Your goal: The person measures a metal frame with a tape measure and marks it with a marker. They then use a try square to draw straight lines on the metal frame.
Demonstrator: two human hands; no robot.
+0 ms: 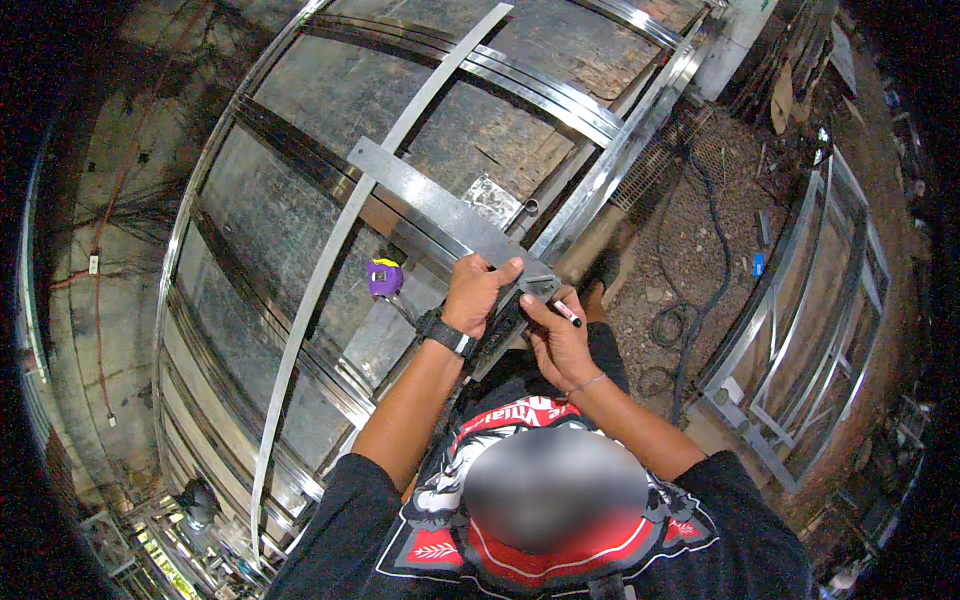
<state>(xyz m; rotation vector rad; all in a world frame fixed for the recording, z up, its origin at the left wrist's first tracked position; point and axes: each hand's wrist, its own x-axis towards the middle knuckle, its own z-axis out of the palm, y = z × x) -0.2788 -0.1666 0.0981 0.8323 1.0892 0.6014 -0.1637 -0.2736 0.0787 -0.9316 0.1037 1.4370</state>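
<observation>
A metal try square [425, 195] has its long flat blade lying across the bars of a shiny metal frame [545, 90]. My left hand [472, 294] is closed on the square near its corner, thumb along the top. Beside it, my right hand [560, 345] holds a marker pen [567, 314] between its fingers, close to the square's corner. What lies under my fingers there is partly hidden. A long thin metal strip [316, 290] runs over the frame and passes beneath the blade. Left of my left hand sits a purple and yellow tape measure [384, 278].
Dark sheet panels [270, 185] show between the frame's bars. A small metal plate [492, 200] and a short ring-shaped piece [531, 205] lie ahead of my hands. To the right, a dark cable [715, 225] crosses the gravel, and another metal frame [810, 310] stands there.
</observation>
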